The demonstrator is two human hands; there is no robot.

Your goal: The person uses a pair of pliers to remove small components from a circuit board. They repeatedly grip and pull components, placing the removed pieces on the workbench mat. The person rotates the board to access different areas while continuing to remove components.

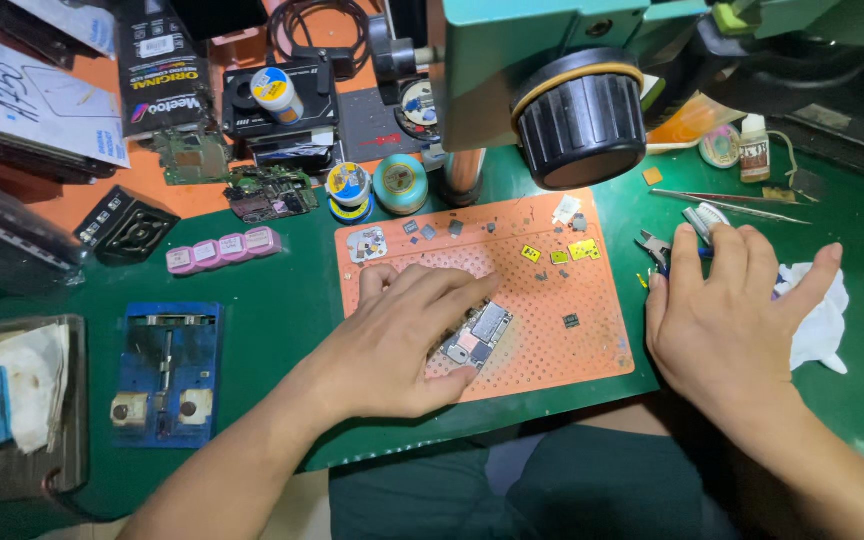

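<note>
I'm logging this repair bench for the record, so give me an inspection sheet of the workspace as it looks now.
Surface: green mat with an orange work pad on it.
Job's things: small circuit board on the pad, under the left hand's fingertips; loose chips and yellow tags scattered on the pad.
Clutter: blue board holder, pink blocks, round tins, spare boards, tweezers, small bottle, white cloth.
Grippers: left hand flat on the pad, touching the board; right hand over cutters and the cloth; whether it grips anything cannot be told.
Cables: black coil at the back.
Surroundings: microscope knob overhead; boxes at the back left.
</note>
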